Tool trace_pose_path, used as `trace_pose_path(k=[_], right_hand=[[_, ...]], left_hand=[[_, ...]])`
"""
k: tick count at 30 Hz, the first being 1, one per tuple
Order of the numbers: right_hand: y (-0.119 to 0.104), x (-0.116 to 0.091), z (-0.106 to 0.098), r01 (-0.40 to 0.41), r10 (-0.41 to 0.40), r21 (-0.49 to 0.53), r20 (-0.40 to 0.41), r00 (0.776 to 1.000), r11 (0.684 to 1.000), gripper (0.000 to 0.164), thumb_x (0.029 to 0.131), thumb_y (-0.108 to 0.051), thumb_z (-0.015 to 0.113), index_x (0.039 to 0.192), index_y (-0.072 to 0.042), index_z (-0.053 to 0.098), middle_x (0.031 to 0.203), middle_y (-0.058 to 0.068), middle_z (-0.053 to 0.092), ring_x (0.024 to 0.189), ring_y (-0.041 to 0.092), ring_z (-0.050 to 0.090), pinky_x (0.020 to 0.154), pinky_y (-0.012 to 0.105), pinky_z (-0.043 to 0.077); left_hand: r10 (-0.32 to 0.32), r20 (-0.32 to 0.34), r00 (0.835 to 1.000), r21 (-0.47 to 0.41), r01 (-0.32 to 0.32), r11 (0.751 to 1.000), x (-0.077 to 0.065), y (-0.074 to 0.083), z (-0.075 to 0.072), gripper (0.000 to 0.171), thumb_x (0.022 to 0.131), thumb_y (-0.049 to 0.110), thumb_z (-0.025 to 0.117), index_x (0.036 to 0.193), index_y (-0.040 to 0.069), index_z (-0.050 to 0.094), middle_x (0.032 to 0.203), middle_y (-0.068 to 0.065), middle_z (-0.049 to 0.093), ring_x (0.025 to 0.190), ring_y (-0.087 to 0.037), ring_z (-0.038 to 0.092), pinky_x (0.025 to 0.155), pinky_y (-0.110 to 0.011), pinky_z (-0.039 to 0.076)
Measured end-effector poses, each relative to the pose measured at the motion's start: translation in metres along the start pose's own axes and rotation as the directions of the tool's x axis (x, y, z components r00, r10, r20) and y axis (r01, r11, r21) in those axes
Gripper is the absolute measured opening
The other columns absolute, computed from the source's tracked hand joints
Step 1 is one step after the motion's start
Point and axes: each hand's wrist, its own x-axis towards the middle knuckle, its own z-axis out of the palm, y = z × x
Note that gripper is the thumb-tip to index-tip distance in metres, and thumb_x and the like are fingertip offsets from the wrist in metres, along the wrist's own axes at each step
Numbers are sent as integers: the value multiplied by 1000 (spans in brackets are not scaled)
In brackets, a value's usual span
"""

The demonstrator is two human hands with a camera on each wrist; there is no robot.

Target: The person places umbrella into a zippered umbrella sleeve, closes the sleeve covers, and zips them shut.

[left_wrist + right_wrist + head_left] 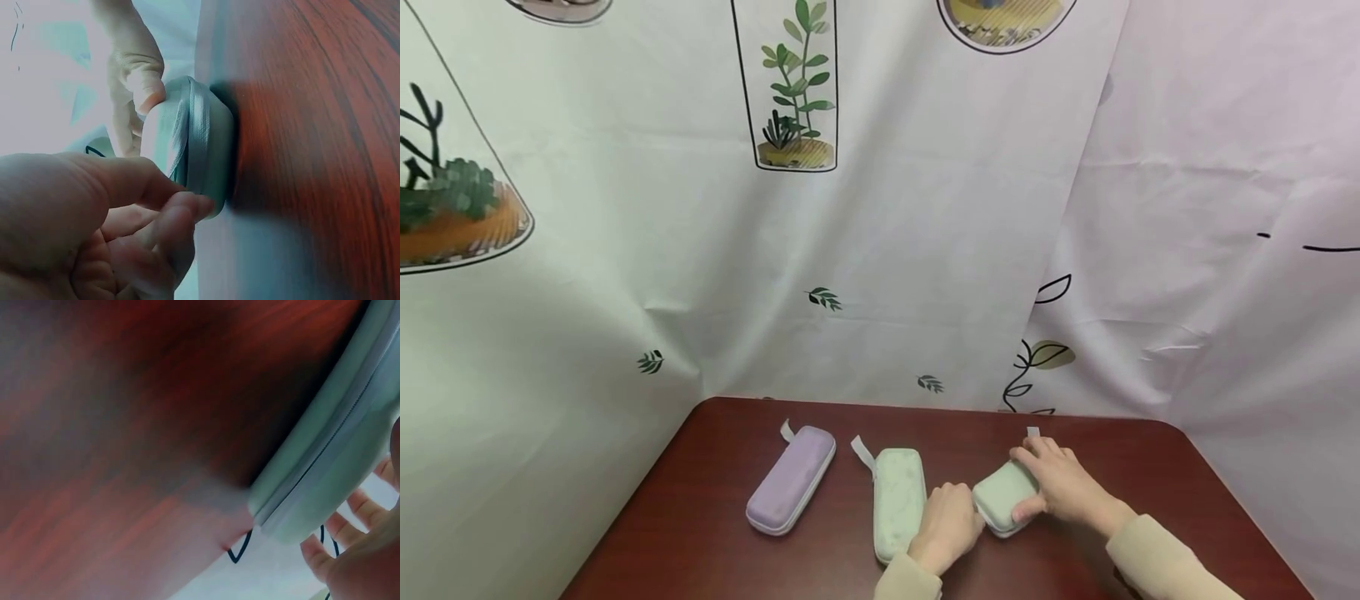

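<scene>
A pale green zip case (1000, 497) lies on the table at the right. My right hand (1063, 483) grips it from the right, thumb on the near side and fingers over the far side. At its near left corner is my left hand (951, 521), thumb and forefinger pinched together at the zip. In the left wrist view, the zipper (199, 125) parts slightly beside those fingertips; the zip pull itself is hidden. Along the side seen in the right wrist view, the zipper teeth (325, 459) run closed, with fingers (365, 509) of the right hand around the case's upper half.
A longer pale green case (900, 500) with a light strap lies just left of my left hand. Farther left, a purple case (793, 479) lies at a slant. The dark red wooden table (692, 517) ends at a hanging printed cloth (880, 250).
</scene>
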Motion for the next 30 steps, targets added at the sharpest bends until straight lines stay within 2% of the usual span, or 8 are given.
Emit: trace_pose_path(k=[2, 6, 10, 14, 19, 26, 28, 30], right_hand=[[-1, -1, 0, -6, 6, -9, 0, 1000, 1000, 102, 56, -79, 60, 124, -4, 60, 120, 18, 52, 113, 36, 48, 82, 53, 39], [-2, 1, -4, 4, -4, -4, 6, 1000, 1000, 99, 58, -78, 61, 124, -5, 60, 122, 21, 52, 113, 38, 48, 83, 55, 39], [-1, 1, -7, 25, -25, 16, 30, 999, 1000, 97, 60, -77, 64, 124, -4, 60, 122, 22, 52, 112, 41, 48, 82, 58, 40], [4, -1, -6, 69, -70, 10, 33, 997, 998, 93, 62, -76, 66, 123, -5, 61, 121, 14, 54, 110, 35, 48, 78, 53, 41], [9, -4, -2, 88, -89, 34, 6, 996, 995, 88, 63, -71, 71, 123, -7, 62, 116, 4, 54, 103, 28, 49, 72, 40, 36], [8, -4, -3, 15, -17, 56, 31, 999, 998, 87, 60, -70, 72, 123, -11, 62, 111, -1, 53, 97, 22, 48, 69, 36, 34], [9, -3, -4, -2, -1, 53, 47, 999, 999, 87, 59, -69, 73, 124, -12, 62, 112, -1, 53, 98, 21, 47, 69, 36, 35], [8, -2, -5, -14, 12, 41, 55, 998, 999, 88, 59, -70, 72, 124, -12, 62, 110, 0, 53, 96, 21, 46, 68, 36, 35]], left_hand=[[0, 7, 1000, -18, 0, 1000, 0, -1, 0, 37, 72, 9, 71, 51, 17, 43, 47, 5, 41, 45, -10, 38, 43, -26, 35], [10, 74, 997, -63, -6, 998, 3, -6, -3, 46, 77, 7, 68, 48, 19, 34, 42, 10, 25, 39, -6, 24, 38, -23, 25], [61, 117, 991, -47, -56, 997, 9, -14, -5, 49, 82, 3, 64, 46, 20, 35, 41, 13, 18, 37, -2, 15, 35, -18, 18], [95, 69, 993, 7, -96, 995, 14, -21, -7, 48, 81, -1, 63, 47, 19, 36, 42, 12, 18, 39, -3, 16, 36, -17, 19], [77, -22, 997, 83, -75, 994, 19, -29, -4, 46, 82, -2, 62, 46, 17, 41, 42, 11, 24, 42, -5, 23, 40, -19, 25], [86, 12, 996, 13, -86, 996, 18, -29, -6, 41, 83, -1, 60, 47, 15, 47, 43, 10, 26, 42, -5, 25, 41, -18, 26], [97, 33, 995, 5, -97, 995, 16, -28, -9, 43, 82, -1, 60, 47, 17, 41, 44, 11, 22, 43, -4, 21, 40, -18, 23], [111, 80, 991, -2, -111, 994, 14, -26, -10, 42, 82, 0, 62, 48, 17, 46, 44, 12, 25, 43, -3, 22, 40, -17, 24]])
